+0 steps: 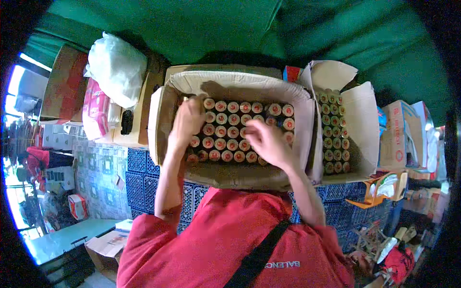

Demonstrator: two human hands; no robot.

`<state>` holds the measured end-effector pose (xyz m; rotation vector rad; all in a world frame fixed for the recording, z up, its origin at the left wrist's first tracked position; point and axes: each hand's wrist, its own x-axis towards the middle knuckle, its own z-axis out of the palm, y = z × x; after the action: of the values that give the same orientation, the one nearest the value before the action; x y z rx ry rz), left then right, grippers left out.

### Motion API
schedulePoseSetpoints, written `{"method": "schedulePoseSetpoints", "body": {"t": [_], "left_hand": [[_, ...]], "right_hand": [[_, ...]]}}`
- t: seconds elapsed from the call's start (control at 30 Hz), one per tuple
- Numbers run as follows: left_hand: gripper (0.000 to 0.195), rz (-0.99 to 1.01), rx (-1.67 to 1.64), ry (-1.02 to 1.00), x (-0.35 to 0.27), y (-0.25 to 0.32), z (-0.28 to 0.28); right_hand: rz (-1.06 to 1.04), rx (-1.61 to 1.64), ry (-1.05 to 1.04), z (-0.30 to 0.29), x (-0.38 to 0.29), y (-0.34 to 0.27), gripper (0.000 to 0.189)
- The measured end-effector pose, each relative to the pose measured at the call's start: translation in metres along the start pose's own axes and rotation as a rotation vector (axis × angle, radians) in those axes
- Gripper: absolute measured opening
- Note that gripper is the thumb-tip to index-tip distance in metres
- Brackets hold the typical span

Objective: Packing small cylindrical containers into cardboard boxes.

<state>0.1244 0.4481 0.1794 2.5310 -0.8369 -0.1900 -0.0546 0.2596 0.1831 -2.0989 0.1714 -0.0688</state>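
A large open cardboard box (230, 176) stands before me, with rows of upright cylindrical items (233, 119) inside. Their round pale ends carry red marks; what they are made of is not clear. My left hand (189, 117) reaches into the box's far left corner, fingers pointing down beside the end of a row. Its fingertips are partly hidden, so any hold there cannot be made out. Over the right half of the rows is my right hand (266, 138), blurred, its fingers bent and close to the tops. Whether it touches one is unclear.
A second open box (360, 133) with similar cylindrical items adjoins on the right. To the left, a white plastic bag (117, 68) rests on cardboard boxes beside a pink package (96, 111). Green fabric (230, 28) hangs behind. Blue plastic crates (137, 183) lie below. Another person (398, 264) is at lower right.
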Motion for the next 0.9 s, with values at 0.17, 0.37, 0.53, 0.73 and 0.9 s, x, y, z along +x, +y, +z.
{"method": "schedulePoseSetpoints", "body": {"t": [0.17, 0.37, 0.53, 0.73, 0.9], "left_hand": [[0.041, -0.134, -0.006, -0.181, 0.012, -0.033, -0.004], [0.042, -0.14, 0.125, -0.262, 0.022, -0.107, 0.059], [0.038, -0.12, 0.123, -0.275, 0.023, -0.091, 0.052], [0.04, -0.146, 0.12, -0.303, 0.033, -0.076, 0.054], [0.041, 0.11, 0.229, -0.418, 0.034, -0.166, 0.105]], "right_hand": [[0.177, -0.352, -0.409, 0.121, 0.088, 0.063, 0.078], [0.242, -0.016, -0.442, 0.153, 0.115, 0.025, 0.105], [0.26, 0.14, -0.401, 0.147, 0.109, 0.012, 0.108], [0.108, 0.314, -0.26, 0.174, 0.124, 0.074, 0.063], [0.274, 0.038, -0.124, 0.164, 0.104, 0.041, 0.056]]}}
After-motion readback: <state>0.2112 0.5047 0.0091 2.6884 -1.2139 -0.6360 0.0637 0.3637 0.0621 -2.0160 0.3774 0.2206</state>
